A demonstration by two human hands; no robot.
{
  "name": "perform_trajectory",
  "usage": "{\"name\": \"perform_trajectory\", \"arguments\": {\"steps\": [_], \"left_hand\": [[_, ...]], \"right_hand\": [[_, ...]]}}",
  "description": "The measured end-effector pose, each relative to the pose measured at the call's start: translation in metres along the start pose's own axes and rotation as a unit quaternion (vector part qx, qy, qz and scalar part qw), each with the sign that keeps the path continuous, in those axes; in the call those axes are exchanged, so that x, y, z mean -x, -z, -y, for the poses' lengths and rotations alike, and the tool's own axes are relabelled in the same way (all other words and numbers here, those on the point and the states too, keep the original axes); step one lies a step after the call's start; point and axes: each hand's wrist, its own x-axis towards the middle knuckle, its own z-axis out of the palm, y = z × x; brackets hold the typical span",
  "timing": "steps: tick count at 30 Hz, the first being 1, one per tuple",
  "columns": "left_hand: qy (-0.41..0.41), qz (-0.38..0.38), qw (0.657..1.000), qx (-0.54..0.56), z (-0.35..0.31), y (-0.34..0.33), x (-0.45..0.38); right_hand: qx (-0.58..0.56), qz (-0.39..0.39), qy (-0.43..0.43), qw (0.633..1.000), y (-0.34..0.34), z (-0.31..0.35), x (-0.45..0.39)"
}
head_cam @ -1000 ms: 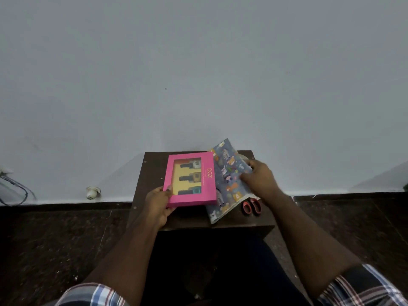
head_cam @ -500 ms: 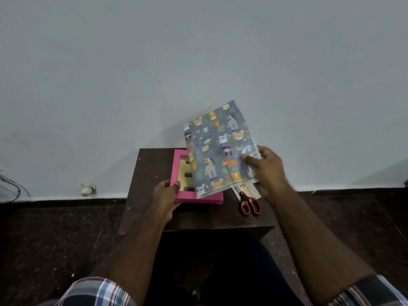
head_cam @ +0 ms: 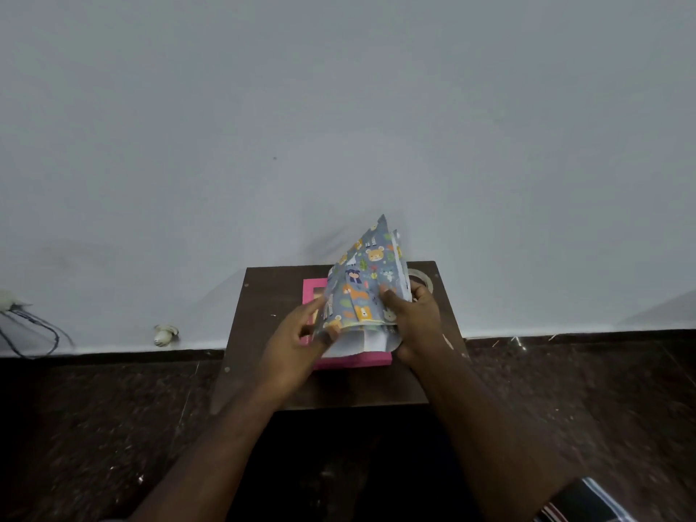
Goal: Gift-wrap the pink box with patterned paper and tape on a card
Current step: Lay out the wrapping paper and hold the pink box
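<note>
above the pink box (head_cam: 371, 359), both hands pinch the folded patterned paper (head_cam: 363, 286): left hand (head_cam: 297, 333) at its lower corner, right hand (head_cam: 412, 318) at its edge; light, floppy, likely creases easily.

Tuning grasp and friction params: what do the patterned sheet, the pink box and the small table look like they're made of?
Patterned sheet: thin paper, printed face, plain white back; it holds sharp folds and bends freely between both hands.
Pink box: likely cardboard, smooth, crisp straight edges; gloss can't be judged.
Table: dark brown flat board, probably laminated wood, matte-looking, pale fastener dots near the edges.
</note>
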Motion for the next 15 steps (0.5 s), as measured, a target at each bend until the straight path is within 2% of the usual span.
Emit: {"name": "perform_trajectory", "arguments": {"steps": [2,4,5,7,11,14,15], "left_hand": [[-0.015,-0.007,1.0,-0.026,0.004,-0.001,0.004],[-0.032,-0.102,0.994,-0.037,0.002,0.003,0.013],[-0.034,-0.145,0.988,-0.027,-0.001,0.007,0.018],[-0.008,-0.189,0.98,0.065,-0.001,0.014,0.023],[0.089,-0.183,0.927,0.316,-0.016,0.033,0.036],[0.11,-0.175,0.905,0.371,-0.021,0.051,0.04],[0.115,-0.166,0.907,0.369,-0.021,0.055,0.042]], "right_hand": [[-0.021,-0.001,-0.004,1.0,-0.009,-0.002,0.004],[-0.025,0.015,-0.025,0.999,-0.014,-0.005,0.013],[-0.048,0.041,-0.042,0.997,-0.014,-0.008,0.019],[-0.069,0.071,-0.055,0.994,-0.013,-0.011,0.029],[0.065,0.038,0.028,0.997,-0.003,-0.007,0.053],[0.182,0.008,0.079,0.98,0.009,-0.008,0.058],[0.276,-0.012,0.124,0.953,0.011,-0.007,0.06]]}}
